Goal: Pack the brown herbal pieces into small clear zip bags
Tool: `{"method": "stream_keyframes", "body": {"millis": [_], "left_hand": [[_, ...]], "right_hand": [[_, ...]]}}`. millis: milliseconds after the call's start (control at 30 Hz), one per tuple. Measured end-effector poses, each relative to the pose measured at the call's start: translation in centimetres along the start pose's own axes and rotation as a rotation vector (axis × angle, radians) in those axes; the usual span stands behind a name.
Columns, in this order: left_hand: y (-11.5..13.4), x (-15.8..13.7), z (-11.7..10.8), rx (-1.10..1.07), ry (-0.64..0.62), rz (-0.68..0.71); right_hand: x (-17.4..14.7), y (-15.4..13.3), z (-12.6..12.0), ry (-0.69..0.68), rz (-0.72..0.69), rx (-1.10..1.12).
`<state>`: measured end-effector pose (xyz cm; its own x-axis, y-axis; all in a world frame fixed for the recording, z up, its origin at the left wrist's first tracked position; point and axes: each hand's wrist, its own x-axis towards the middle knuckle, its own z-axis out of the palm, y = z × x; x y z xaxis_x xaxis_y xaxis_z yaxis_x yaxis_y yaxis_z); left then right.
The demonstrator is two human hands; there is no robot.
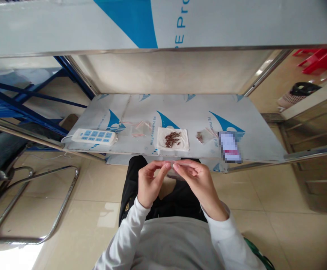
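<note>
My left hand (149,183) and my right hand (200,184) meet above my lap, just in front of the table edge. Both pinch the top of a small clear plastic bag (177,175) between thumb and fingers. Its contents, if any, cannot be made out. Beyond them, small brown pieces (172,139) lie heaped on a white square tray or cloth (184,145). To its left are several flat clear bags (137,129) with reddish edges. On the right, another clear bag (208,135) lies beside a little cluster of brown pieces (199,137).
A white power strip (94,137) lies at the left of the film-covered table (253,116). A phone (231,146), partly blurred out, reaches over the front edge at right. An upper shelf (67,26) spans overhead. A metal-framed chair (36,240) stands left.
</note>
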<state>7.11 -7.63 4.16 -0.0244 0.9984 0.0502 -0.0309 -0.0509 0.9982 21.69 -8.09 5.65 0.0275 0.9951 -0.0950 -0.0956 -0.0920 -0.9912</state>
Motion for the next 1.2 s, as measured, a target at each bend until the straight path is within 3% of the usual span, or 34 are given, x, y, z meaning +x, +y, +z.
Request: {"method": "stream_keyframes", "body": {"millis": [267, 467, 733, 867, 1200], "left_hand": [[0.8, 0.2, -1.0, 0.227, -0.117, 0.09], [1.0, -0.5, -0.8, 0.263, -0.044, 0.087], [0.5, -0.2, -0.9, 0.218, -0.024, 0.059], [0.2, -0.2, -1.0, 0.193, -0.037, 0.031], [0.1, 0.3, -0.6, 0.146, -0.186, -0.043]], "right_hand": [[-0.1, 0.0, -0.3, -0.052, -0.023, -0.074], [0.0, -0.6, -0.5, -0.036, -0.02, -0.228], [0.4, -1.0, -2.9, -0.101, 0.127, -0.134], [0.0, -1.2, -3.9, -0.174, 0.098, -0.181], [-1.1, 0.5, -3.3, -0.141, -0.04, -0.226]]}}
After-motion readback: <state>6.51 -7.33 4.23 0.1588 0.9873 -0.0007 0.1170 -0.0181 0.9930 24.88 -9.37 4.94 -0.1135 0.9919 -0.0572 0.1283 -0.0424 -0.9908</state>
